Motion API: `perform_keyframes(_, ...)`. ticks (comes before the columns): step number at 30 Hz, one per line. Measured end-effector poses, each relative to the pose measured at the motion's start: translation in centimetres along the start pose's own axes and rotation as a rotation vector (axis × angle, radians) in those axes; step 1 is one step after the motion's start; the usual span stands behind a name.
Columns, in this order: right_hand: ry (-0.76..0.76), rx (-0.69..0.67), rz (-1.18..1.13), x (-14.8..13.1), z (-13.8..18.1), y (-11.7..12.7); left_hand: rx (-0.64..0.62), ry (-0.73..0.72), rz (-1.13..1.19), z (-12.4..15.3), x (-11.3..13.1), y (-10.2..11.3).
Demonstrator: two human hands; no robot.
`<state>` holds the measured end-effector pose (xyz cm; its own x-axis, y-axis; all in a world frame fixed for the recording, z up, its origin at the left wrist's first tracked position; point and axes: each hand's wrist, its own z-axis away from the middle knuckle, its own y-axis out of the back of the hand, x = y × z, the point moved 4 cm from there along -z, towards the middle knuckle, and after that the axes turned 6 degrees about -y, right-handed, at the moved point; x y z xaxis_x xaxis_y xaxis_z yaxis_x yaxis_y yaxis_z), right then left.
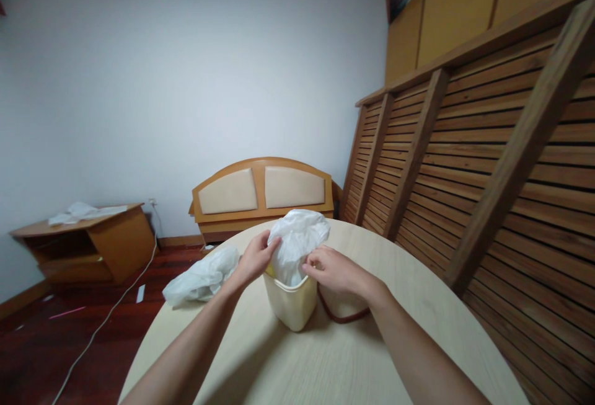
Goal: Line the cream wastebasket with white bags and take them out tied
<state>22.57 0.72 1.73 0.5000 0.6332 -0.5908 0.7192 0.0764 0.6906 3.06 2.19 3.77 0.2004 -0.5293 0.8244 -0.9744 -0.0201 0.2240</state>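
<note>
White plastic bag point(300, 237): one, crumpled; lower part inside the bin's mouth, upper part puffed above the rim.
Bin point(290, 306): cream, standing on the table, mouth up.
Left hand point(257, 256): closed on the bag's left side, thumb toward me — film held between thumb and fingers.
Right hand point(332, 268): fingers curled in narrowly, touching the bag's right side just by the rim — whether the film is pinched, I cannot tell.
Second bag point(202, 278): whitish, rumpled, lying near the table's left edge, beyond the left forearm.
Dark red strip point(346, 318): curved, on the table beside the bin, partly behind the right wrist.
Table point(297, 374): round, pale wood-grain top.
Headboard point(260, 166): arched, two cream panels, against the wall.
Low cabinet point(118, 247): wooden, left, white sheeting on top.
Cable point(111, 318): pale, trailing across the dark red floor.
Slatted panel point(441, 163): brown wood, leaning at right.
</note>
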Motion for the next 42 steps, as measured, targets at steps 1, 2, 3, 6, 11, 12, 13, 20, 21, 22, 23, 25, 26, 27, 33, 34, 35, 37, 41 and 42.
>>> perform_keyframes(1,-0.021,-0.015,-0.011,0.2,-0.1,0.2,0.018,-0.005,0.019,0.3,0.2,0.0)
perform_keyframes(2,-0.045,-0.011,-0.034,0.4,-0.2,0.4,0.04,-0.013,0.048,0.6,0.4,-0.1)
perform_keyframes(3,-0.072,0.017,-0.073,0.6,-0.3,0.6,0.066,-0.021,0.088,0.8,0.8,-0.1)
perform_keyframes(6,-0.168,0.158,-0.261,1.1,-0.7,0.8,0.122,-0.037,0.224,1.6,2.0,-0.2)
perform_keyframes(11,-0.151,0.084,-0.768,0.2,-1.5,-0.6,0.035,-0.08,0.299,2.9,3.6,-1.0)
perform_keyframes(12,-0.141,0.079,-0.815,-0.1,-1.6,-0.7,0.015,-0.095,0.298,3.1,3.9,-1.1)
perform_keyframes(13,-0.137,0.097,-0.831,-0.3,-1.7,-0.6,0.01,-0.108,0.302,3.3,4.0,-1.2)
perform_keyframes(20,-0.133,0.445,-0.794,-0.1,-1.2,4.0,0.356,-0.088,0.557,3.5,4.7,1.9)
perform_keyframes(21,-0.139,0.477,-0.797,0.0,-1.0,4.7,0.392,-0.084,0.594,3.5,5.0,2.5)
perform_keyframes(22,-0.146,0.496,-0.799,0.2,-0.9,5.4,0.41,-0.08,0.629,3.5,5.3,3.0)
perform_keyframes(23,-0.154,0.501,-0.796,0.3,-0.7,5.8,0.418,-0.077,0.66,3.5,5.6,3.4)
perform_keyframes(25,-0.167,0.482,-0.774,0.7,-0.6,6.5,0.431,-0.078,0.683,3.6,6.2,4.3)
perform_keyframes(26,-0.174,0.472,-0.755,0.9,-0.6,6.7,0.432,-0.078,0.671,3.7,6.4,4.6)
perform_keyframes(27,-0.184,0.471,-0.733,1.2,-0.6,6.8,0.42,-0.07,0.647,3.7,6.5,4.7)
perform_keyframes(33,-0.255,0.531,-0.604,2.5,-0.6,7.7,-0.007,0.059,0.372,3.5,5.1,2.9)
perform_keyframes(34,-0.274,0.546,-0.586,2.3,-0.4,8.0,-0.073,0.059,0.321,3.5,4.9,2.5)
perform_keyframes(35,-0.291,0.558,-0.585,1.9,-0.1,8.3,-0.126,0.047,0.274,3.6,4.8,2.0)
perform_keyframes(37,-0.308,0.515,-0.637,0.7,0.6,8.6,-0.199,-0.016,0.188,4.0,5.2,1.2)
perform_keyframes(41,-0.259,0.141,-0.683,-2.7,1.9,7.7,-0.377,-0.185,-0.021,5.7,7.5,-0.6)
perform_keyframes(42,-0.24,0.06,-0.646,-3.5,2.2,7.4,-0.442,-0.216,-0.074,6.2,8.2,-1.2)
